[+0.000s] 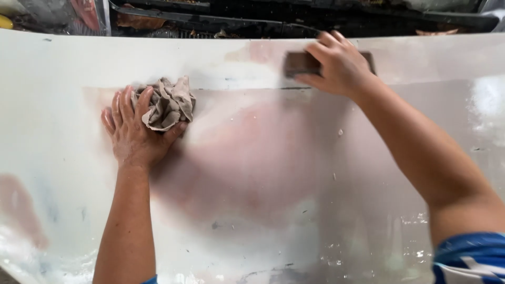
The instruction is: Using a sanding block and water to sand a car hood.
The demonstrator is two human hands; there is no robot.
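gripping one rag (167, 103), left hand (134, 134); right hand (339, 66) grasps one sanding block (300, 63) on panel (252, 173).

Wide white painted car hood panel (252, 173): smooth, mostly matt and dull, rubbed through to pinkish patches, wet and glossy toward near edge. Crumpled beige cloth rag (167, 104): soft, wrinkled, matt. Dark brown rectangular sanding block (301, 63): matt, possibly rubber or foam, too blurred to confirm.
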